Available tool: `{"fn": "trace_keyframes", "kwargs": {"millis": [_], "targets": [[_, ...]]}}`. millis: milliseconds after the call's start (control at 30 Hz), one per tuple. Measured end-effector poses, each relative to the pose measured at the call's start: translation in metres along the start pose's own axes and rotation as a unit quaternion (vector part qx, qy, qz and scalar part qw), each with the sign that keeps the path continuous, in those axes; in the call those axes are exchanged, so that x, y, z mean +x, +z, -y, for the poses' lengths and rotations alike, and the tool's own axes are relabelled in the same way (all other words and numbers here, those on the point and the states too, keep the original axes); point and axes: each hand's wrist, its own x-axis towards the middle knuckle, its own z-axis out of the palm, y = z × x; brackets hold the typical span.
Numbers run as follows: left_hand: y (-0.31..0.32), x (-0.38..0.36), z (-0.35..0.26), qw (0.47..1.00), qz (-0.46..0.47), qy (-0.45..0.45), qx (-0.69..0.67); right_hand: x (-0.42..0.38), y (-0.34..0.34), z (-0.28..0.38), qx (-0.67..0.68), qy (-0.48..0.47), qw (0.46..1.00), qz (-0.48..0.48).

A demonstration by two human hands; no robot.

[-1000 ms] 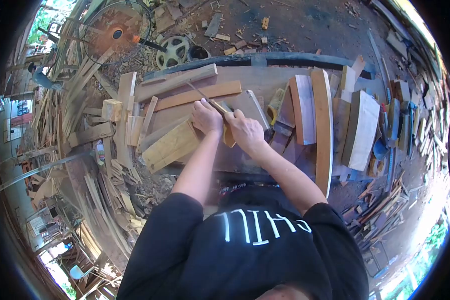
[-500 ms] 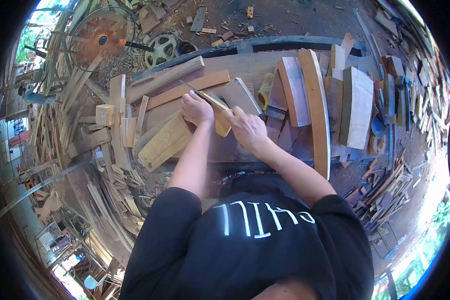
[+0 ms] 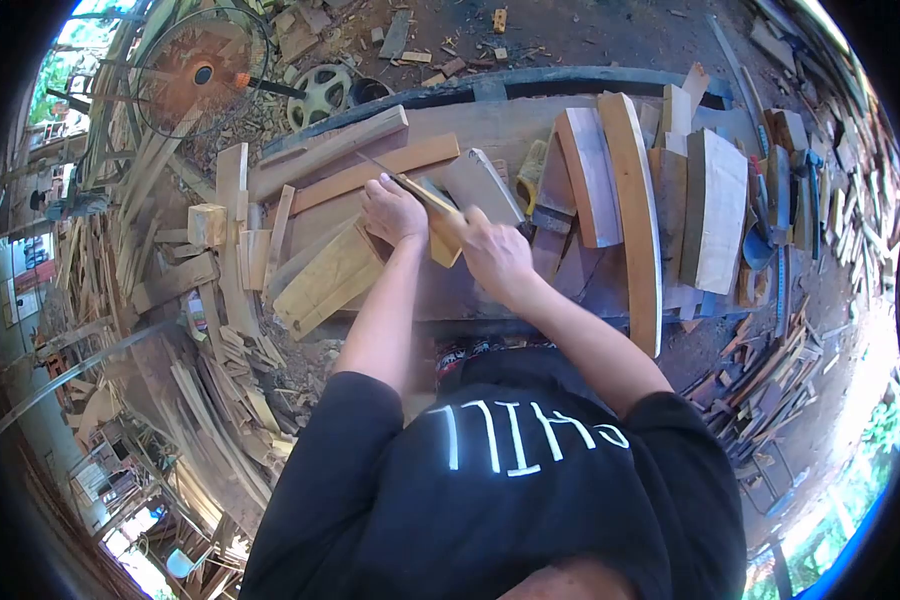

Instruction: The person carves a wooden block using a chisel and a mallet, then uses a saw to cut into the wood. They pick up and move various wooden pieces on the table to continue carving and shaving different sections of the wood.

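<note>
My right hand [image 3: 494, 255] is closed round the handle end of a long narrow tool [image 3: 426, 196], with a dark blade tapering to a thin tip at upper left. My left hand [image 3: 394, 213] is closed at a wooden block near the blade; its grip is partly hidden. Below the tool, between my hands, a yellowish wood piece [image 3: 443, 243] shows. A pale wide board [image 3: 328, 280] lies slanted beside my left wrist. Behind my hands lies a reddish-brown strip [image 3: 370, 176], and a grey-brown block [image 3: 483, 185] is just beyond my right hand.
A long curved board [image 3: 634, 220] and thick blocks [image 3: 716, 215] lie on the bench at right. Beyond the bench's back edge are an orange fan [image 3: 202, 75] and a wheel rim [image 3: 320, 97]. Scrap wood is piled on both sides. A yellow object [image 3: 531, 175] lies mid-bench.
The whole view has shifted very slightly. Both hands and the tool keep almost the same places, with no clear change of grip.
</note>
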Motion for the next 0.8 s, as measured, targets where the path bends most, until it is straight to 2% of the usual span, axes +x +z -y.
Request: {"fn": "trace_keyframes", "kwargs": {"millis": [100,233,333,400,500,600,667,800], "targets": [[0.001,0.004,0.006,0.999,0.032,0.010,-0.010,0.029,0.016,0.008,-0.005,0.003,1.000,-0.014],[0.004,0.001,0.002,1.000,-0.025,-0.006,-0.011,0.008,-0.005,0.006,-0.014,-0.010,1.000,0.012],[0.006,0.001,0.003,1.000,-0.018,-0.002,-0.011,-0.003,-0.010,0.006,-0.035,0.010,0.999,0.021],[-0.001,0.000,0.002,1.000,0.002,0.009,-0.011,0.013,0.015,0.006,-0.021,0.000,1.000,0.007],[-0.002,-0.001,-0.003,0.999,-0.011,-0.022,-0.023,0.016,0.012,0.000,-0.011,-0.021,1.000,-0.020],[0.010,0.002,0.005,0.998,-0.061,0.016,-0.019,-0.007,-0.008,-0.004,-0.012,-0.010,1.000,-0.006],[0.007,-0.002,0.002,0.999,-0.045,0.016,-0.018,-0.014,-0.013,-0.001,-0.024,0.014,0.999,0.024],[0.000,0.000,0.001,0.999,-0.020,0.020,-0.023,0.018,0.006,0.008,-0.005,0.014,1.000,0.020]]}}
